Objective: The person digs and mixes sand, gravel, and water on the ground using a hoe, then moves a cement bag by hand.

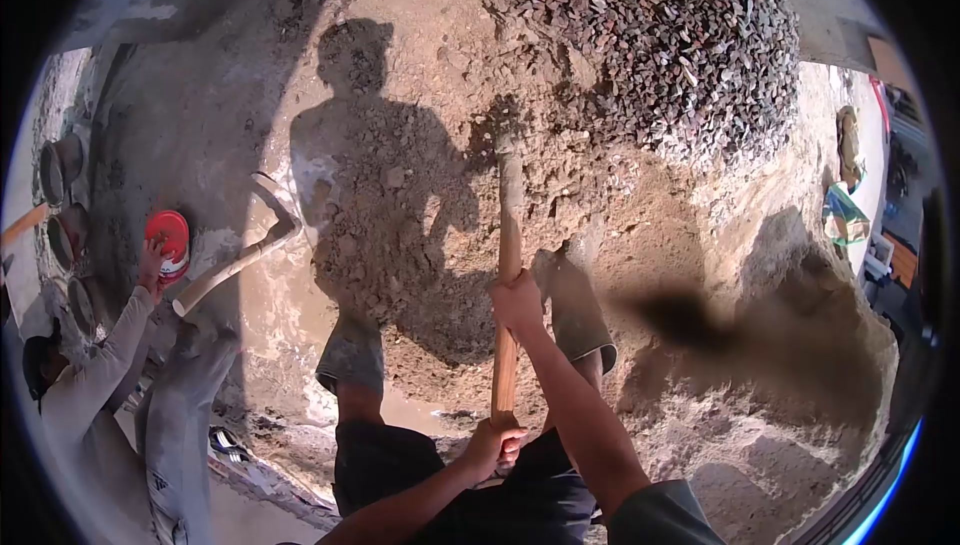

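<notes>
With both hands we hold one long tool by its wooden handle (509,245). Our right hand (517,303) is closed around the middle part of this handle, and our left hand (492,449) is closed around it near the lower end, at about six o'clock from the right hand. Between the two hands a piece of bare wood can be seen. The larger part of the handle lies beyond the right grip and goes almost straight to twelve o'clock. Its far end reaches the loose soil (400,235); the head of the tool is hard to distinguish there, so we cannot tell its shape.

From our right hand, the heap of gravel (680,55) is at one o'clock, and a mound of sand (760,445) is near four o'clock. Our shadow (390,145) falls on the soil between ten and twelve o'clock. At nine o'clock, well apart from our grip, a second tool (232,270) with a wooden shaft lies on the ground. Just beyond it, between nine and ten o'clock, a co-worker (85,395) in a light sleeve has a hand (152,263) at a red bucket (168,235). Near this person, at the left edge, some dark buckets (68,235) lie in a row. At three o'clock we see a dark blurred patch (690,320), which we cannot identify.
</notes>
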The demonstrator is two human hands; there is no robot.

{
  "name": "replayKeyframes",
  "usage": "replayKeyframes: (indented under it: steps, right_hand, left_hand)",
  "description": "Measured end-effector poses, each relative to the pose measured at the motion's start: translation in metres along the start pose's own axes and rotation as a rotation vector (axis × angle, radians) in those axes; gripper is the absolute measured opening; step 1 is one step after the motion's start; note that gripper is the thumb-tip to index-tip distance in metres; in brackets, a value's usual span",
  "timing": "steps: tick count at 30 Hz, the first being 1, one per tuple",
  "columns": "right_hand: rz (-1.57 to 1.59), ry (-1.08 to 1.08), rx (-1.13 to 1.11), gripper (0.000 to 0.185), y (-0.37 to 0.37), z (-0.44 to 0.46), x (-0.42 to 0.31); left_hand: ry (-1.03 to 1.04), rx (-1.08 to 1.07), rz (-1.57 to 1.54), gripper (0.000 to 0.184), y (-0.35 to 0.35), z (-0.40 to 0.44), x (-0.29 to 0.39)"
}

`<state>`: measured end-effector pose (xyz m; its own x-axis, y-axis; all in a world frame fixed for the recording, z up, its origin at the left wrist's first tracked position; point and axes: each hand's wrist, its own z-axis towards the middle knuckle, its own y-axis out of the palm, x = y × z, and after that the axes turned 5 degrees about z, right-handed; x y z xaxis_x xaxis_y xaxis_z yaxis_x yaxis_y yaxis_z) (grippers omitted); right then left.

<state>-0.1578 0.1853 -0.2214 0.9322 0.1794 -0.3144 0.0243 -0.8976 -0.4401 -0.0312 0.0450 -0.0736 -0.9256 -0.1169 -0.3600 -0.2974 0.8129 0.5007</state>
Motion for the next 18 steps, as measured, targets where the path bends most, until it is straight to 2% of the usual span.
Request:
replayKeyframes:
  steps: [1, 2, 4, 5, 6, 8, 10, 11, 13, 14, 16, 18]
  right_hand:
    - [0.073, 0.067, -0.079, 0.051, 0.007, -0.021, 0.014]
    - [0.14, 0.019, -0.133, 0.049, 0.015, -0.047, 0.043]
    - [0.256, 0.128, -0.314, 0.043, 0.0, -0.109, 0.001]
    - [0.314, 0.146, -0.375, 0.044, 0.004, -0.123, 0.002]
    - [0.225, 0.128, -0.426, 0.05, 0.003, -0.136, -0.022]
    - [0.118, -0.204, -0.45, 0.054, 0.016, -0.136, -0.047]
    - [0.131, -0.463, -0.531, 0.056, 0.01, -0.131, -0.112]
    - [0.112, -0.596, -0.572, 0.053, 0.005, -0.122, -0.144]
    - [0.062, -0.837, -0.63, 0.045, -0.009, -0.09, -0.198]
    - [0.032, -0.952, -0.652, 0.041, -0.017, -0.068, -0.217]
    - [-0.05, -1.11, -0.627, 0.032, -0.044, -0.022, -0.235]
    - [-0.092, -1.028, -0.624, 0.032, -0.084, 0.024, -0.216]
  left_hand:
    - [0.009, 0.01, 0.001, 0.023, 0.0, -0.021, -0.016]
    - [0.015, 0.02, 0.001, 0.022, 0.001, -0.04, -0.036]
    - [0.089, 0.069, -0.008, 0.022, 0.005, -0.06, -0.087]
    - [0.137, 0.101, -0.045, 0.023, 0.009, -0.064, -0.103]
    - [0.189, 0.14, -0.085, 0.023, 0.015, -0.066, -0.111]
    - [0.331, 0.22, -0.105, 0.022, 0.032, -0.054, -0.088]
    - [0.582, 0.278, -0.05, 0.021, 0.035, -0.01, -0.052]
    - [0.61, 0.327, -0.154, 0.015, 0.042, 0.015, -0.016]
    - [1.131, 0.336, -0.111, 0.008, 0.069, 0.071, 0.073]
    - [1.225, 0.358, 0.577, 0.01, 0.042, 0.118, 0.106]
    - [0.923, -0.005, 0.232, 0.01, 0.028, 0.239, 0.159]
    - [1.099, 0.12, 0.405, 0.014, 0.09, 0.28, 0.134]
